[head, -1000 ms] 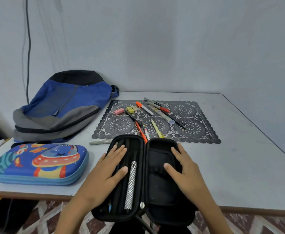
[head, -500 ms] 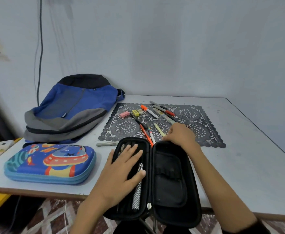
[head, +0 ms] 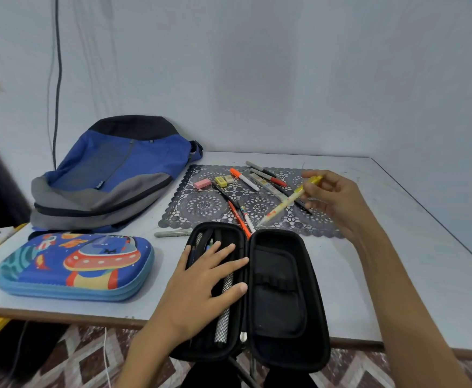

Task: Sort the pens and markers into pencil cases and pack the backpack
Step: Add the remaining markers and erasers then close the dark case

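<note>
Since the earlier frames, the right grip [head: 332, 200] had left the open case, reached to the mat and risen above it, pinching a yellow-and-cream plastic pen [head: 288, 201] between thumb and fingertips. The pen hung clear of the dark grey lace mat [head: 206, 204], its tip slanting down toward the black hard-shell pencil case [head: 282, 303]. That case lay open at the near edge of the pale bench [head: 397, 261]. The left grip [head: 201, 281] was released, its fingers spread flat on the case's left half, over a silver mesh-patterned pen [head: 225, 309] and a few other stowed pens.

Sorting appeared to be at an early stage. Several pens and markers lay loose on the mat, among them an orange-capped white marker [head: 244, 179] and an orange pen [head: 239, 219], with a pink eraser [head: 202, 183] beside them. A grey marker [head: 173, 234] lay on the bench just off the mat. The blue rocket-print pencil case [head: 75, 264] stood shut to the left. Behind it the blue-and-grey fabric backpack [head: 111, 175] lay flat, with neither case yet packed in it.
</note>
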`<state>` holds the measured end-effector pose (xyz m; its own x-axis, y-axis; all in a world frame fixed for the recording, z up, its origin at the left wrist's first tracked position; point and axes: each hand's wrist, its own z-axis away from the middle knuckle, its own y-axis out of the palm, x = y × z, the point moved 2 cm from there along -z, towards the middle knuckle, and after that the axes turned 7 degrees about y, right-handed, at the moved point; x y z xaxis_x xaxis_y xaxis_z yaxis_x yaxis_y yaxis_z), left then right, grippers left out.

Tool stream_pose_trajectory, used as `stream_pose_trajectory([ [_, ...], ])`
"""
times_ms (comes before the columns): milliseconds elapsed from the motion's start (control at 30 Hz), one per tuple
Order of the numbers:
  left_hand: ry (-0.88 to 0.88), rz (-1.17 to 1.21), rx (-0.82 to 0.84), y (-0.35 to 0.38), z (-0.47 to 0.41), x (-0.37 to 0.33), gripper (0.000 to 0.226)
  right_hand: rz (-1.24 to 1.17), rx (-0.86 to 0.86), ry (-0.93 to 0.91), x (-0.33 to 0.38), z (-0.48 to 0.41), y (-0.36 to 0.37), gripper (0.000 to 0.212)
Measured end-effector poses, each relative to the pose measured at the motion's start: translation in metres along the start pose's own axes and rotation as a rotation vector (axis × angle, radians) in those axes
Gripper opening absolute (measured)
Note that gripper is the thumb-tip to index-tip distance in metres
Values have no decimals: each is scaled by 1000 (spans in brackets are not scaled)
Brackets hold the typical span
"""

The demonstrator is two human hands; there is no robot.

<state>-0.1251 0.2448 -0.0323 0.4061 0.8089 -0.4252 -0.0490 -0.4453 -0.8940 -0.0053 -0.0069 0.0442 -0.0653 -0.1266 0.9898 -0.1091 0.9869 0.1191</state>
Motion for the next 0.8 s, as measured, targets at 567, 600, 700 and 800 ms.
stream_pose_trajectory([
  [567,-17,22,-20,-2,1,-3,65,417,229,244,-39,-2,19,25],
  [600,-18,26,-21,-2,1,-4,65,425,238,246,-39,-2,20,23],
  [700,-17,34,-27,-2,1,-4,64,428,236,237,-41,-2,19,15],
  [800,-18,28,-27,-2,2,-4,65,446,225,229,-45,-3,18,11],
])
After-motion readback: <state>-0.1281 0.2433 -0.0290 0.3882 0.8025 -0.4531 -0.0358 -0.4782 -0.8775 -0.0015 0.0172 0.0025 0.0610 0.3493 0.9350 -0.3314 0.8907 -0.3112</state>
